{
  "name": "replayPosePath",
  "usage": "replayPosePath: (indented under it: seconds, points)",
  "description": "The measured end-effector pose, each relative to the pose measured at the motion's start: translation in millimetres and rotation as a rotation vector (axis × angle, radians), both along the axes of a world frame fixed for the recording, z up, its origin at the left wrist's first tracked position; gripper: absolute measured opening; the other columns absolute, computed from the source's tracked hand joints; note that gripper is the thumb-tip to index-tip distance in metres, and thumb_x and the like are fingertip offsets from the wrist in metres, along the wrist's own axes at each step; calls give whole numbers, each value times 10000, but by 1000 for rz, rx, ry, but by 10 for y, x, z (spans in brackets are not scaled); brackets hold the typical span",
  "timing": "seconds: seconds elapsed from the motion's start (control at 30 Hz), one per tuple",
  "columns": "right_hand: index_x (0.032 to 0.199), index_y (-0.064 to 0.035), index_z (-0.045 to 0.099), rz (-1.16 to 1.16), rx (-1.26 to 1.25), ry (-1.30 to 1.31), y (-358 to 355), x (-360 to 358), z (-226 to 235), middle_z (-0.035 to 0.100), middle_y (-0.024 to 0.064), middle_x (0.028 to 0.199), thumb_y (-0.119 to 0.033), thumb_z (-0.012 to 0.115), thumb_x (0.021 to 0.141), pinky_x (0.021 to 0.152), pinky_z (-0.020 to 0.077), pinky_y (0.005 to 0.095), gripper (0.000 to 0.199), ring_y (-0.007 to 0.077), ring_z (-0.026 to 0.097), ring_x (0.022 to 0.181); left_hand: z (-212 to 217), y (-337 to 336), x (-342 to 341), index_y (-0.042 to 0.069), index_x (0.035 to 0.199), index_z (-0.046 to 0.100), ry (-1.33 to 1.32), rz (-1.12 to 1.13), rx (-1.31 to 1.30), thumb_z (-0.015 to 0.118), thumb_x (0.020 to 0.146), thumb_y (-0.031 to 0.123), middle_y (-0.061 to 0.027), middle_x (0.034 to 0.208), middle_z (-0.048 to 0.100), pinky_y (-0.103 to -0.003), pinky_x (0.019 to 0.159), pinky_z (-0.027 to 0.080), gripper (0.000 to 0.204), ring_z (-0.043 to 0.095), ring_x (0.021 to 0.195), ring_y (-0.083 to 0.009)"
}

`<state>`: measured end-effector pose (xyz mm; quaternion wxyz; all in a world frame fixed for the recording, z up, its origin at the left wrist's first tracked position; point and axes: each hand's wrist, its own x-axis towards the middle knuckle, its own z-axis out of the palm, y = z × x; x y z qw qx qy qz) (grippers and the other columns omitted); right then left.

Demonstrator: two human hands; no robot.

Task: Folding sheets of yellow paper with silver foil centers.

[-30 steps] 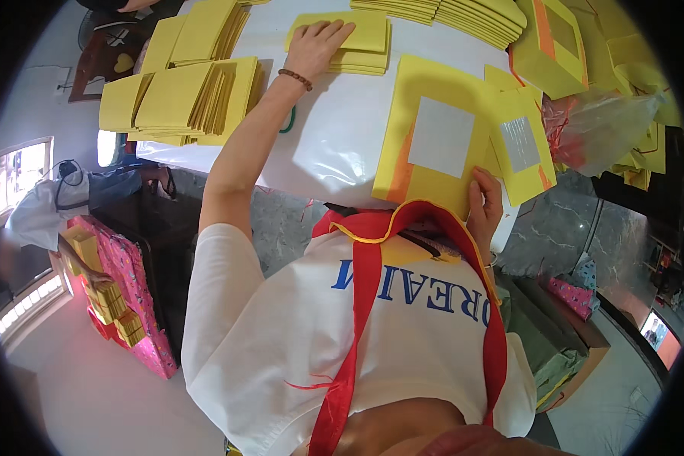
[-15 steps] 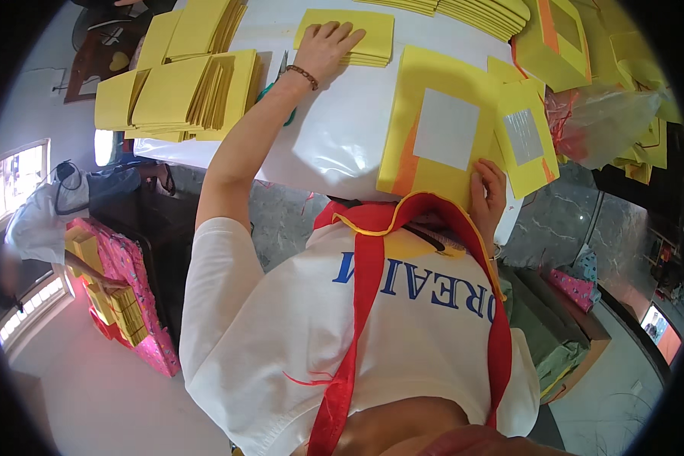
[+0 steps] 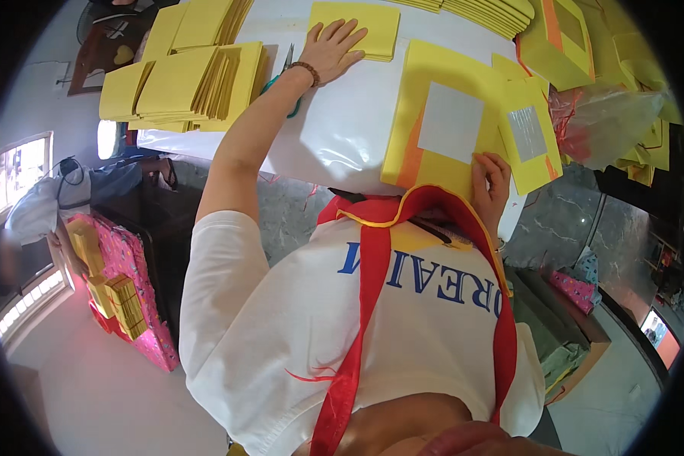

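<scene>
My left hand (image 3: 336, 50), with a beaded bracelet (image 3: 307, 73) at the wrist, lies flat with spread fingers over the lower left part of a small stack of yellow folded paper (image 3: 376, 30). Beside that wrist are scissors (image 3: 294, 105) with teal handles, partly under my forearm. My right hand (image 3: 492, 190) rests at the lower right edge of a large flat yellow paper piece (image 3: 403, 125), its fingers loosely bent and apart. That piece has an orange stripe and a pale rectangular panel (image 3: 451, 119). A smaller yellow piece with a silvery panel (image 3: 524, 133) lies to its right.
Stacks of folded yellow paper (image 3: 167, 91) stand on the white table (image 3: 327, 144) at left; more (image 3: 486, 15) lie at the back. At far right are a yellow box (image 3: 558, 49) and a clear plastic bag (image 3: 608, 125). Another person (image 3: 42, 205) is beside a pink-covered surface (image 3: 140, 304) at left.
My left hand has spread flatter and shifted slightly toward the lower edge of the small stack. My right hand stays at the large piece's edge. The other person's hand has moved away from the lower yellow bundles.
</scene>
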<state>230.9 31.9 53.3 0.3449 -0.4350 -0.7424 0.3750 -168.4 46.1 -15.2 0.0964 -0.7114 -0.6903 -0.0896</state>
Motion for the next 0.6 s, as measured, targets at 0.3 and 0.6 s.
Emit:
replayPosePath:
  seconds: [0.3, 0.6]
  points:
    - [1065, -46, 618, 87, -74, 40, 57, -6, 25, 497, 58, 1140, -88, 566, 878, 806, 418, 244, 198, 145, 497, 1019, 497, 111, -115, 149, 1097, 602, -6, -240, 160, 505, 831, 198, -106, 1171, 573, -454, 959, 360, 287, 456, 1170, -328]
    - [1062, -48, 620, 36, -30, -19, 20, 22, -15, 500, 63, 1146, -79, 568, 869, 796, 429, 253, 202, 159, 505, 1026, 1113, -981, 1543, 83, 1055, 604, -375, -559, 69, 598, 771, 200, -70, 1012, 586, -343, 772, 427, 307, 544, 915, -227]
